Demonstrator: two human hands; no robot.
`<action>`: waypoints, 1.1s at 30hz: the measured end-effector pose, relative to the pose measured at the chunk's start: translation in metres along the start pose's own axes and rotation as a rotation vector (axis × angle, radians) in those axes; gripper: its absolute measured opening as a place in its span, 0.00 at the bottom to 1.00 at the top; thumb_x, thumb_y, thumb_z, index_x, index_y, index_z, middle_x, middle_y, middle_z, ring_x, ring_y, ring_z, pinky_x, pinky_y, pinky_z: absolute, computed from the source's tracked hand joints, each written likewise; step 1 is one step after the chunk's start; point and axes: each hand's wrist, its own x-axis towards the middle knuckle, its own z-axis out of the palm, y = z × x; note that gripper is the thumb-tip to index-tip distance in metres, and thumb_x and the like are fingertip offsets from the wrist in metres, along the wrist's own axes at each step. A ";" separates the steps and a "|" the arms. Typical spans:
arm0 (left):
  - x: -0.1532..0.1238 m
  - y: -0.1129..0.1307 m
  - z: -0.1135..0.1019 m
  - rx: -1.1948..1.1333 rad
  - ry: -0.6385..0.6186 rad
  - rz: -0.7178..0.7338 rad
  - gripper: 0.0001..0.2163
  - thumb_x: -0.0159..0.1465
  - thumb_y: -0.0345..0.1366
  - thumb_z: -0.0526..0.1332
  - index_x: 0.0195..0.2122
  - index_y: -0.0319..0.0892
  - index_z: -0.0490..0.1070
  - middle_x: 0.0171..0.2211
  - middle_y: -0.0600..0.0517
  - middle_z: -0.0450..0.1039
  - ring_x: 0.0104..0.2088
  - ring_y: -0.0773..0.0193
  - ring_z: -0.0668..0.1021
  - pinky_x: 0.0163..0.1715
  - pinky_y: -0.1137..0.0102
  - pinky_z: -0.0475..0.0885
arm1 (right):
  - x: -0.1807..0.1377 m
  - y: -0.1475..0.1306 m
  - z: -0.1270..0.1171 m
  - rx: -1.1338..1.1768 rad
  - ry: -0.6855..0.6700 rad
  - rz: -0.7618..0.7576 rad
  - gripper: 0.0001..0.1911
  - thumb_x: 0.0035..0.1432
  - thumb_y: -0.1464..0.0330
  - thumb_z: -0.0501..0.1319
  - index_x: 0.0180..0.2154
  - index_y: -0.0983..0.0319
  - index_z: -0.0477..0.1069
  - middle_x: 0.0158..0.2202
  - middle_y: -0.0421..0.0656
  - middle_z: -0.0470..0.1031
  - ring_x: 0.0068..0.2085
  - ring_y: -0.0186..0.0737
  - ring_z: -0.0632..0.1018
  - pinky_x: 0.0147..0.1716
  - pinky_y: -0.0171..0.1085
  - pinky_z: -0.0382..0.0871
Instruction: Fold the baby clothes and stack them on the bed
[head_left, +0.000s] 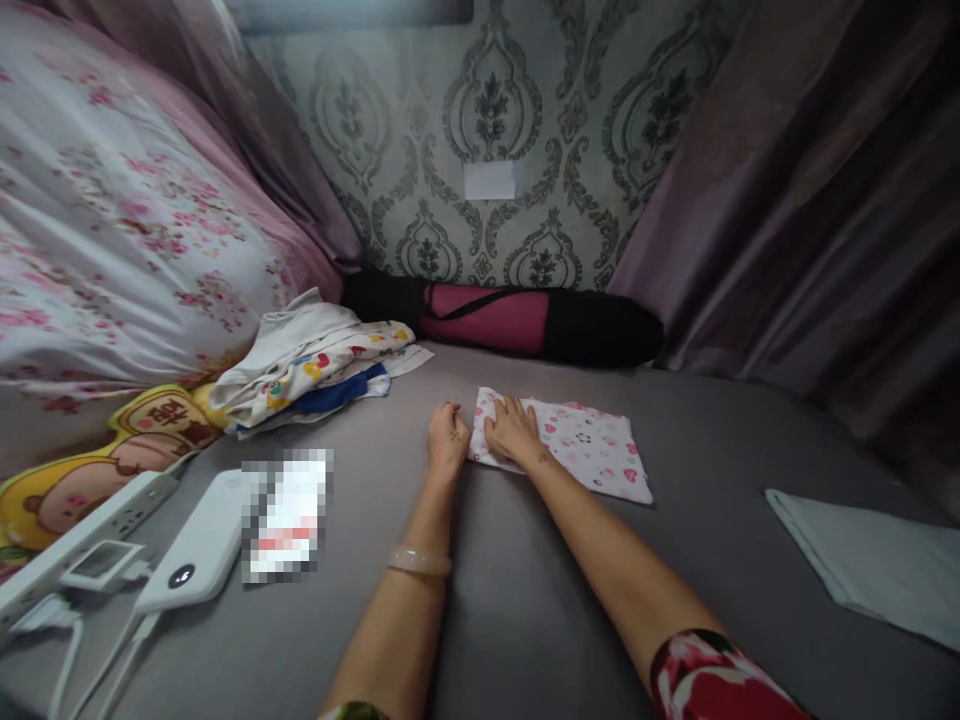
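Note:
A folded white cloth [592,445] with a pink heart and flower print lies flat on the grey bed surface [517,610]. On its left part rests my right hand [514,432], palm down with the fingers stretched out and apart. Just off the cloth's left edge is my left hand [448,438], its fingers curled closed. Whether anything sits inside those curled fingers is hidden. A pale bangle [420,561] circles the left wrist.
Rumpled clothes [322,360] are piled at left, near a yellow cartoon cushion [82,490]. A power strip [112,530] and white power bank [199,545] with cables lie front left. A black-and-magenta bag [487,320] lines the wall. Pale green folded fabric [877,560] lies right.

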 end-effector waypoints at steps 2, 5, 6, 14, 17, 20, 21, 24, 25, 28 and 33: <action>0.000 -0.001 0.001 -0.018 0.015 0.002 0.13 0.60 0.24 0.50 0.40 0.39 0.73 0.45 0.43 0.75 0.50 0.59 0.75 0.54 0.64 0.68 | 0.008 -0.008 -0.003 -0.001 0.007 -0.033 0.28 0.65 0.61 0.44 0.61 0.68 0.59 0.65 0.55 0.56 0.65 0.51 0.55 0.62 0.52 0.41; 0.001 -0.004 0.000 -0.028 0.017 -0.012 0.12 0.61 0.26 0.51 0.39 0.39 0.73 0.45 0.43 0.74 0.50 0.58 0.75 0.53 0.64 0.68 | 0.016 -0.016 0.001 0.009 0.013 -0.127 0.29 0.66 0.63 0.42 0.63 0.70 0.56 0.66 0.52 0.54 0.66 0.47 0.53 0.63 0.48 0.39; 0.002 -0.005 -0.001 -0.027 0.015 -0.019 0.12 0.60 0.26 0.51 0.40 0.39 0.72 0.45 0.42 0.74 0.50 0.58 0.75 0.53 0.64 0.67 | 0.017 -0.018 0.004 0.015 0.005 -0.134 0.29 0.66 0.63 0.42 0.63 0.71 0.55 0.66 0.52 0.55 0.66 0.47 0.54 0.63 0.47 0.40; 0.004 -0.006 -0.008 -0.034 0.005 -0.089 0.13 0.61 0.27 0.50 0.42 0.37 0.72 0.44 0.42 0.75 0.48 0.58 0.75 0.51 0.64 0.68 | 0.017 -0.017 0.006 0.047 -0.067 -0.101 0.31 0.67 0.61 0.40 0.64 0.72 0.52 0.67 0.52 0.51 0.67 0.47 0.52 0.63 0.48 0.38; 0.005 -0.005 -0.009 -0.047 0.005 -0.100 0.13 0.61 0.27 0.50 0.43 0.37 0.72 0.44 0.43 0.75 0.47 0.58 0.75 0.51 0.64 0.69 | 0.003 -0.024 0.006 0.036 0.033 -0.143 0.31 0.67 0.62 0.40 0.64 0.73 0.52 0.68 0.52 0.48 0.68 0.46 0.48 0.64 0.49 0.34; 0.004 -0.004 -0.008 -0.058 0.010 -0.098 0.13 0.61 0.29 0.50 0.43 0.38 0.72 0.44 0.43 0.75 0.47 0.57 0.76 0.51 0.63 0.69 | -0.014 -0.030 0.013 0.029 0.057 -0.179 0.30 0.67 0.62 0.39 0.64 0.73 0.54 0.68 0.52 0.48 0.68 0.46 0.47 0.64 0.47 0.34; 0.004 -0.004 -0.008 -0.064 0.008 -0.095 0.13 0.62 0.29 0.50 0.43 0.38 0.72 0.44 0.43 0.75 0.47 0.57 0.76 0.51 0.63 0.69 | -0.018 -0.031 0.016 0.032 0.046 -0.178 0.30 0.67 0.62 0.39 0.63 0.73 0.54 0.67 0.53 0.50 0.68 0.47 0.48 0.64 0.48 0.35; 0.002 -0.002 -0.007 -0.075 -0.008 -0.092 0.13 0.61 0.29 0.51 0.42 0.38 0.72 0.44 0.43 0.75 0.47 0.56 0.76 0.50 0.62 0.69 | -0.023 -0.033 0.019 0.051 0.023 -0.173 0.30 0.68 0.62 0.39 0.63 0.74 0.54 0.67 0.54 0.51 0.68 0.48 0.49 0.64 0.48 0.35; 0.002 -0.002 -0.008 -0.075 -0.012 -0.089 0.13 0.60 0.29 0.51 0.42 0.38 0.72 0.43 0.43 0.75 0.47 0.56 0.76 0.50 0.62 0.69 | -0.023 -0.033 0.018 0.061 0.017 -0.176 0.30 0.67 0.63 0.39 0.63 0.74 0.54 0.67 0.54 0.51 0.68 0.48 0.49 0.64 0.49 0.35; 0.002 0.001 -0.008 -0.078 -0.027 -0.044 0.13 0.60 0.29 0.51 0.42 0.38 0.72 0.43 0.42 0.75 0.46 0.55 0.76 0.50 0.60 0.70 | -0.020 -0.030 0.012 0.132 -0.044 -0.197 0.30 0.67 0.63 0.40 0.64 0.73 0.53 0.67 0.53 0.49 0.68 0.46 0.47 0.64 0.48 0.35; -0.003 0.016 0.003 -0.086 -0.085 0.214 0.15 0.61 0.27 0.50 0.45 0.40 0.70 0.46 0.44 0.75 0.48 0.58 0.76 0.52 0.61 0.69 | -0.024 0.003 -0.008 0.239 0.001 -0.092 0.29 0.67 0.64 0.39 0.65 0.71 0.50 0.68 0.50 0.47 0.68 0.43 0.47 0.64 0.44 0.39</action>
